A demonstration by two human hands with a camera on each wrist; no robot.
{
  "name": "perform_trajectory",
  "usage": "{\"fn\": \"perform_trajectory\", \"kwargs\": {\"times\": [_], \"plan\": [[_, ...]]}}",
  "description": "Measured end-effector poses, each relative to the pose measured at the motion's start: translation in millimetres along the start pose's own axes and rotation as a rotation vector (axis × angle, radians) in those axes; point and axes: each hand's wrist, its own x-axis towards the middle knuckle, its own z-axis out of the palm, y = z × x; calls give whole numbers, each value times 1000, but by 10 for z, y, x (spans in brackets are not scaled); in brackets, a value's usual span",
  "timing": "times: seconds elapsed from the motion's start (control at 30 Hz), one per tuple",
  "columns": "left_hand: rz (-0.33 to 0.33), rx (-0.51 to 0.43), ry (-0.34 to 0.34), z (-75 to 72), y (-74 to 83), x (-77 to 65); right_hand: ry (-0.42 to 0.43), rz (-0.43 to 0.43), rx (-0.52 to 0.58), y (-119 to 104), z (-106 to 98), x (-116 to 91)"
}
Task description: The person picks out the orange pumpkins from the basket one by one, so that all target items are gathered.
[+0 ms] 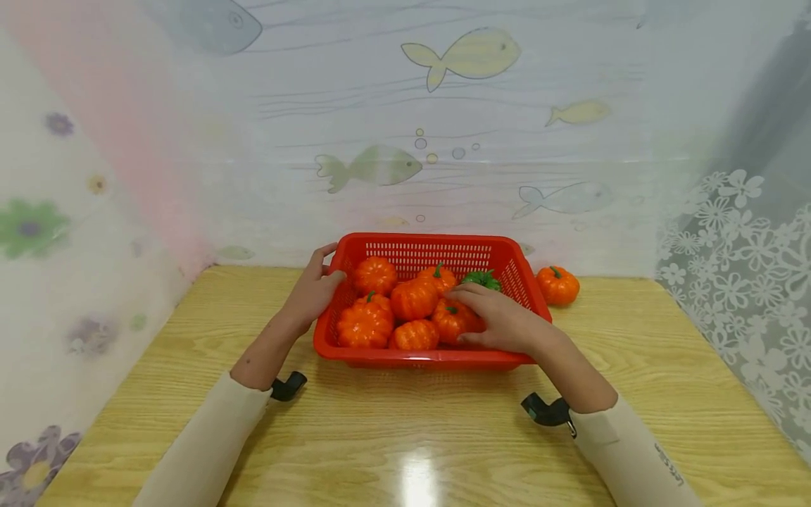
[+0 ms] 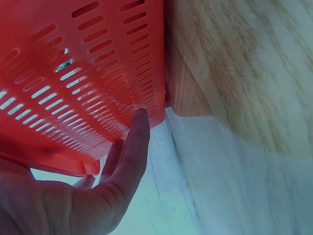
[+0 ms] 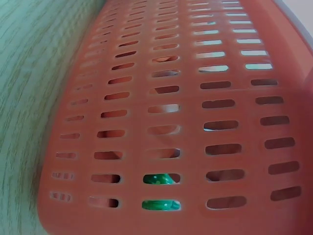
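A red plastic basket (image 1: 418, 358) with slotted walls stands on the table, holding several orange pumpkins (image 1: 365, 326) and a green one (image 1: 483, 279). At its left side, my left hand (image 1: 313, 289) holds the rim, thumb on top; the left wrist view shows fingers (image 2: 133, 152) along the outer wall. My right hand (image 1: 507, 320) reaches over the right rim, fingers and thumb round a small orange pumpkin (image 1: 451, 318) at the basket's right front. Basket wall (image 3: 190, 117) fills most of the right wrist view, hiding that hand.
Another orange pumpkin (image 1: 557, 286) sits on the wooden table (image 1: 380, 436), just outside the basket's right back corner. Behind the table rises a wall covering printed with fish (image 1: 386, 166). A flower-patterned sheet (image 1: 741, 282) borders the right side.
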Motion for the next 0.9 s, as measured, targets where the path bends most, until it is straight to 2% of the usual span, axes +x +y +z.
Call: {"fn": "perform_trajectory", "kwargs": {"times": [0.4, 0.9], "plan": [[13, -9, -20, -21, -92, 154, -2, 59, -6, 32, 28, 77], [12, -16, -19, -15, -72, 130, -28, 78, -4, 42, 22, 91]]}}
